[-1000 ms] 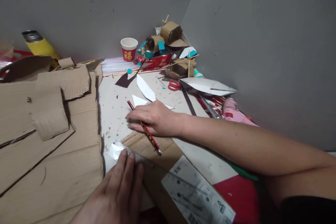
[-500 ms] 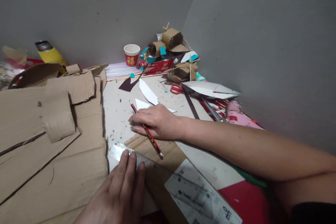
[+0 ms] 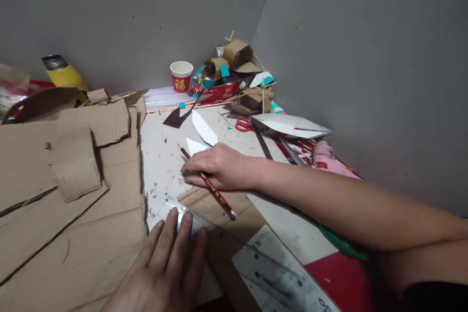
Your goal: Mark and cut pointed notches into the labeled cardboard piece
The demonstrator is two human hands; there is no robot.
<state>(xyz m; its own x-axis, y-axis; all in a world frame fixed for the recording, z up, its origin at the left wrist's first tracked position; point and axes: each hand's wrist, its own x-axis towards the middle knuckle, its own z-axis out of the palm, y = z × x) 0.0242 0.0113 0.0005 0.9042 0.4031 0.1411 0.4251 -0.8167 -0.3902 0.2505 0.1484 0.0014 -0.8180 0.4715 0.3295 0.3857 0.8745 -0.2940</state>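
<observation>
My left hand (image 3: 164, 263) lies with its fingers spread flat on a clear ruler (image 3: 203, 222), near the ruler's far end. The ruler slants across a brown cardboard piece (image 3: 204, 203) that bears a white printed label (image 3: 278, 273). Just beyond it, my right hand (image 3: 219, 168) rests low over the table with its fingers curled around a red and black pencil (image 3: 215, 190). The pencil's tip points away to the upper left and its other end toward the ruler. White paper cutouts (image 3: 204, 127) lie past my right hand, which partly covers them.
Layered cardboard sheets (image 3: 120, 224) fill the left side. Along the back stand a yellow bottle (image 3: 66, 74), a red and white paper cup (image 3: 181, 77) and cardboard models (image 3: 237, 54). Red-handled scissors (image 3: 243, 124) and a pink glue gun (image 3: 331, 158) lie to the right, by the grey wall.
The fingers of my left hand have spread apart on the ruler. The pencil's rear end has swung slightly to the right in my right hand. The view has shifted a little.
</observation>
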